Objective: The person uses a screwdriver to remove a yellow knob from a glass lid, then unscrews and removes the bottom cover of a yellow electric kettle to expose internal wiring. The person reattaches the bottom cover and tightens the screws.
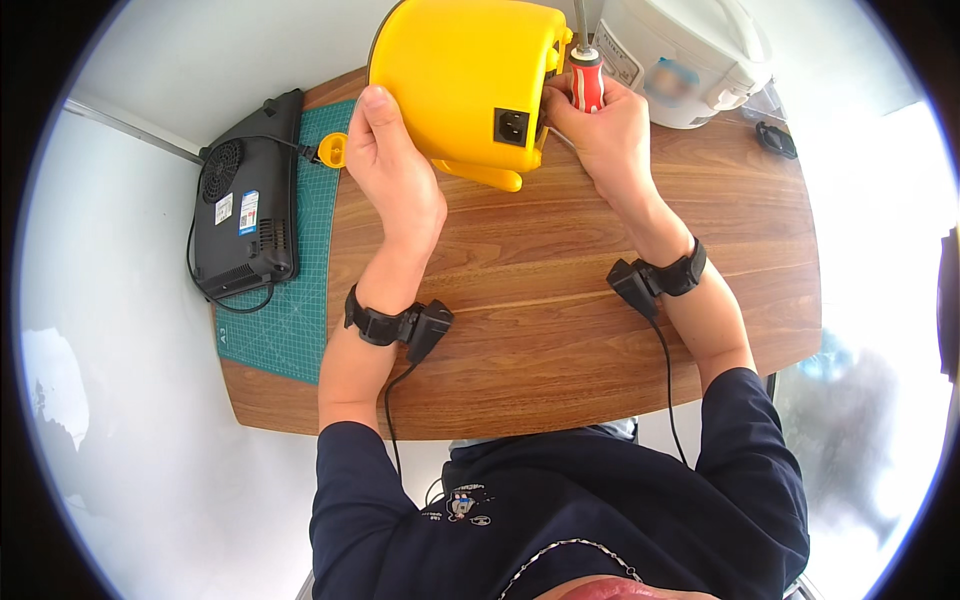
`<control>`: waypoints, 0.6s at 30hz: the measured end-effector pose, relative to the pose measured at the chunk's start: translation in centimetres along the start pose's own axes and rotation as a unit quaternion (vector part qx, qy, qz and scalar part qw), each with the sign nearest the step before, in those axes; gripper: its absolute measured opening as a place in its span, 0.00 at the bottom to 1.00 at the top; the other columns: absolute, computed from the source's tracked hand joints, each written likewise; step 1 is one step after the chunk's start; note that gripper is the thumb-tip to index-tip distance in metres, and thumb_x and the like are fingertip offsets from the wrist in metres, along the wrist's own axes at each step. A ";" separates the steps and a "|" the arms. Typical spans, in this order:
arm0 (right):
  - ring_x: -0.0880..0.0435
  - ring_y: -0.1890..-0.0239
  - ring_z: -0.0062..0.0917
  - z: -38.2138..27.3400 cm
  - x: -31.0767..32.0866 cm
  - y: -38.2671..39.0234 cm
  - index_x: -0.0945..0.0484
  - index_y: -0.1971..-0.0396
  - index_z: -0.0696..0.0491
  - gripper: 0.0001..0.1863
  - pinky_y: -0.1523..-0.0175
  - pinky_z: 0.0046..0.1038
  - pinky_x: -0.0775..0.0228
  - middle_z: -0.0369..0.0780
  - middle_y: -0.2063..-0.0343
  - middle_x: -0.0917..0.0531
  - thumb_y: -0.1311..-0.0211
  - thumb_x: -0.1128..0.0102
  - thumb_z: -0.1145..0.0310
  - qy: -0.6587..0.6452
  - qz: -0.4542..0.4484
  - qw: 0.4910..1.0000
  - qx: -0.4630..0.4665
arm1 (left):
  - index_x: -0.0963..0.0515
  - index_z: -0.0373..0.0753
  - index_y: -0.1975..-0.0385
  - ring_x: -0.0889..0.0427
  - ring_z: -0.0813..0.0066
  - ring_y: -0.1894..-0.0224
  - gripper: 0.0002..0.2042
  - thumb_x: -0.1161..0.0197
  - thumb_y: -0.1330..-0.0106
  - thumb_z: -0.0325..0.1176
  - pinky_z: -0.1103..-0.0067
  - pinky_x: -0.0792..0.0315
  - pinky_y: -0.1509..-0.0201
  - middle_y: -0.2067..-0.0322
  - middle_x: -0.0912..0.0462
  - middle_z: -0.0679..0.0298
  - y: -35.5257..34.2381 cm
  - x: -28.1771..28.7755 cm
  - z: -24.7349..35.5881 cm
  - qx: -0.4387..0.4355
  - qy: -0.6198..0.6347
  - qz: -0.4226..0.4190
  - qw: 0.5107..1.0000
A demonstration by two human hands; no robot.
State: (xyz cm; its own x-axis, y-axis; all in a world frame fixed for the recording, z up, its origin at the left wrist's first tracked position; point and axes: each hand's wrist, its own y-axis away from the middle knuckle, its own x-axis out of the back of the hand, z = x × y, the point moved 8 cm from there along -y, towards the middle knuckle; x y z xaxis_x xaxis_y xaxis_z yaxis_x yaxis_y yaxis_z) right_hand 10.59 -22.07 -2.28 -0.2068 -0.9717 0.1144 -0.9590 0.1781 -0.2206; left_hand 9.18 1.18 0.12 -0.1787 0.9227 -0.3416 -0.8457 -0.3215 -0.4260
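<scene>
Yellow appliance (pixel 465 80) (tilted), red screwdriver (pixel 586 85).

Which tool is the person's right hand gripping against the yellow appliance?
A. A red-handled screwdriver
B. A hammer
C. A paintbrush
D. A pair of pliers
A: the right hand wraps a red-handled screwdriver at the side of the yellow appliance, while the left hand steadies the housing on the wooden table.

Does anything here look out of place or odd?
Yes. The black cooktop lies upside down on the green mat, its fan vents facing up. The left hand holds the yellow appliance tipped.
</scene>
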 end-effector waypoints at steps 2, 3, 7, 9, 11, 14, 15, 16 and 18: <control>0.18 0.72 0.12 -1.3 0.0 0.3 0.14 0.64 0.57 0.09 0.64 0.21 0.26 0.33 0.75 0.14 0.35 0.29 0.66 0.029 -0.002 0.999 0.040 | 0.20 0.33 0.57 0.23 0.86 0.61 0.21 0.48 0.17 0.48 0.83 0.28 0.54 0.63 0.17 0.69 -0.2 0.4 -0.4 0.036 0.022 0.027 0.999; 0.18 0.73 0.13 -1.3 0.0 0.3 0.14 0.63 0.57 0.10 0.65 0.21 0.26 0.33 0.75 0.14 0.36 0.29 0.66 0.007 -0.003 0.999 0.034 | 0.20 0.33 0.56 0.22 0.85 0.61 0.21 0.48 0.17 0.48 0.83 0.27 0.53 0.62 0.16 0.69 -0.4 0.6 -0.6 0.055 0.033 0.040 0.997; 0.15 0.66 0.21 -2.7 0.7 -0.1 0.19 0.51 0.58 0.16 0.60 0.25 0.25 0.39 0.69 0.14 0.32 0.34 0.63 0.038 -0.019 0.998 0.045 | 0.20 0.34 0.54 0.19 0.82 0.57 0.21 0.48 0.17 0.49 0.81 0.25 0.49 0.59 0.15 0.67 -1.3 1.3 -0.6 0.080 0.065 0.068 0.992; 0.16 0.63 0.24 -3.9 2.0 -0.2 0.21 0.47 0.58 0.18 0.56 0.28 0.24 0.43 0.66 0.15 0.29 0.39 0.62 0.106 -0.014 0.989 0.102 | 0.21 0.34 0.53 0.18 0.81 0.56 0.21 0.49 0.17 0.48 0.80 0.24 0.48 0.57 0.15 0.66 -2.1 2.1 -0.6 0.073 0.074 0.063 0.993; 0.19 0.61 0.28 -5.5 2.7 0.4 0.24 0.41 0.58 0.21 0.51 0.31 0.26 0.44 0.64 0.17 0.28 0.43 0.63 0.147 -0.077 0.982 0.086 | 0.21 0.34 0.52 0.18 0.80 0.55 0.20 0.49 0.17 0.48 0.80 0.24 0.47 0.56 0.15 0.66 -2.6 2.6 -0.4 0.073 0.088 0.076 0.991; 0.20 0.61 0.23 -8.3 3.4 1.0 0.20 0.41 0.56 0.21 0.52 0.27 0.26 0.39 0.63 0.16 0.32 0.38 0.68 0.222 -0.084 0.953 0.188 | 0.22 0.34 0.50 0.17 0.78 0.54 0.20 0.50 0.16 0.48 0.79 0.23 0.45 0.55 0.15 0.65 -3.0 3.5 -0.4 0.079 0.094 0.096 0.988; 0.19 0.61 0.21 -8.8 3.8 1.0 0.18 0.43 0.56 0.20 0.52 0.25 0.26 0.38 0.63 0.16 0.33 0.37 0.69 0.204 -0.082 0.957 0.189 | 0.23 0.34 0.49 0.17 0.78 0.54 0.20 0.50 0.16 0.47 0.78 0.23 0.45 0.55 0.15 0.64 -3.1 3.8 -0.5 0.082 0.094 0.102 0.987; 0.19 0.61 0.18 -9.1 4.3 1.0 0.17 0.45 0.55 0.19 0.53 0.23 0.26 0.36 0.62 0.15 0.35 0.35 0.70 0.186 -0.078 0.961 0.188 | 0.23 0.34 0.48 0.17 0.77 0.53 0.20 0.50 0.16 0.47 0.78 0.23 0.44 0.54 0.15 0.64 -3.2 4.0 -0.9 0.091 0.100 0.111 0.985; 0.18 0.63 0.11 -9.4 5.5 0.9 0.13 0.52 0.54 0.15 0.56 0.17 0.26 0.31 0.62 0.13 0.39 0.30 0.71 0.149 -0.049 0.976 0.149 | 0.24 0.34 0.47 0.17 0.76 0.52 0.20 0.50 0.16 0.47 0.77 0.23 0.44 0.53 0.15 0.64 -3.4 4.5 -1.5 0.108 0.112 0.126 0.980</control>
State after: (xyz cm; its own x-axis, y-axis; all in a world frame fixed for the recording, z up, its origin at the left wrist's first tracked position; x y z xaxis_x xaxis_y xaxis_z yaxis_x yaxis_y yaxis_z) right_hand 6.73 -25.75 7.24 -0.2070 -0.8856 0.4157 -0.8869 -0.0095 -0.4618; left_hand 11.97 6.12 -1.24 -0.3022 0.7423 -0.5981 -0.8797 -0.4588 -0.1249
